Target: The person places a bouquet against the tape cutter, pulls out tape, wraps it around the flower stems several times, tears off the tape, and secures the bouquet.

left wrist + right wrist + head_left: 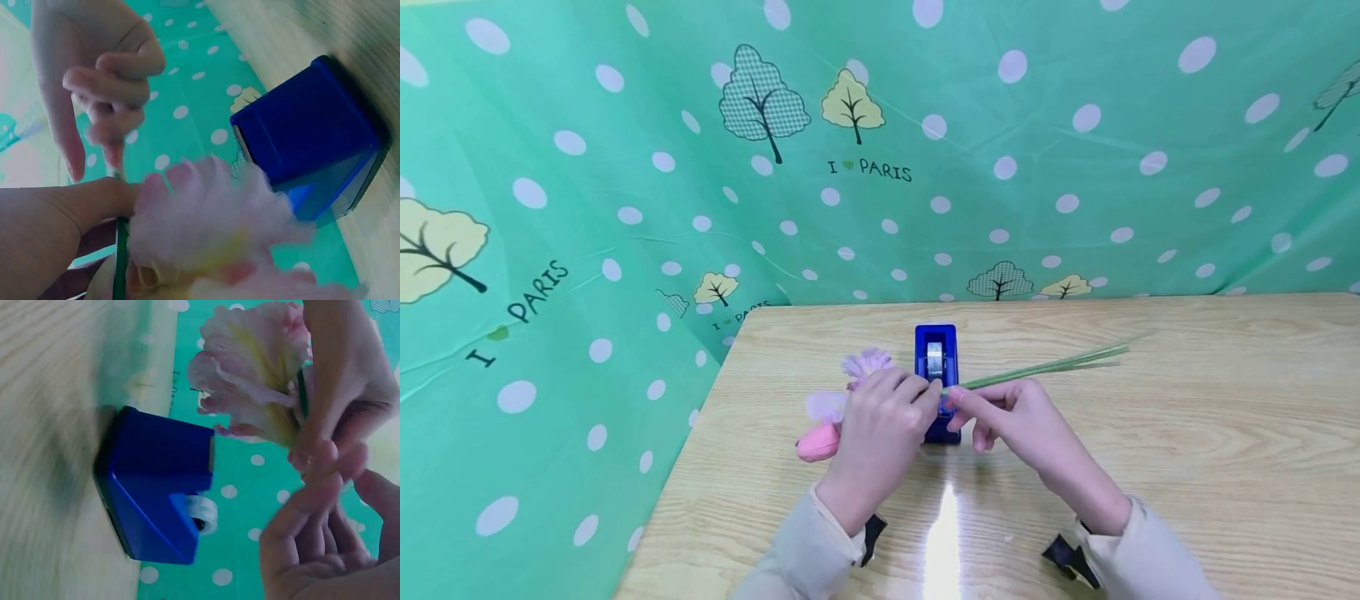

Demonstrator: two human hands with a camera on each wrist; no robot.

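Note:
My left hand [880, 425] grips a bunch of artificial flowers by the stems. A purple bloom [867, 363] and a pink bud [818, 442] show past its left side; a pale pink ruffled flower [206, 219] fills the left wrist view. Thin green stems [1045, 367] stretch out to the right. My right hand [1022, 421] touches the stems beside the left fingers, its thumb standing apart from the index finger. Behind both hands is a blue tape dispenser [159, 453] carrying a roll of clear tape [206, 514]. Whether tape lies on the stems is hard to make out.
The wooden table [1225, 433] extends to the right and toward me, with a bright reflection in front. A green dotted cloth [970, 167] hangs along its back and left sides. Black straps [1067, 560] sit at the wrists.

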